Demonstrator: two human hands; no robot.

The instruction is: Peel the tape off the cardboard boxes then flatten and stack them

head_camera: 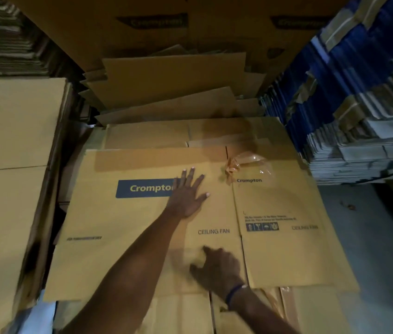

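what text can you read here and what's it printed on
"Crompton", cut off by the left hand: blue label on the flattened box
"Crompton": its right panel
"CEILING FAN": same box
"CEILING FAN", blurred: right panel
"Crompton", blurred: standing boxes behind
Small print and handling icons: unreadable

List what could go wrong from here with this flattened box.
1. The crumpled tape clings to the flattened box near its top edge; stacking now could bury it unpeeled.
2. The left hand presses flat while the right hand is blurred, so the box may slide askew on the stack.
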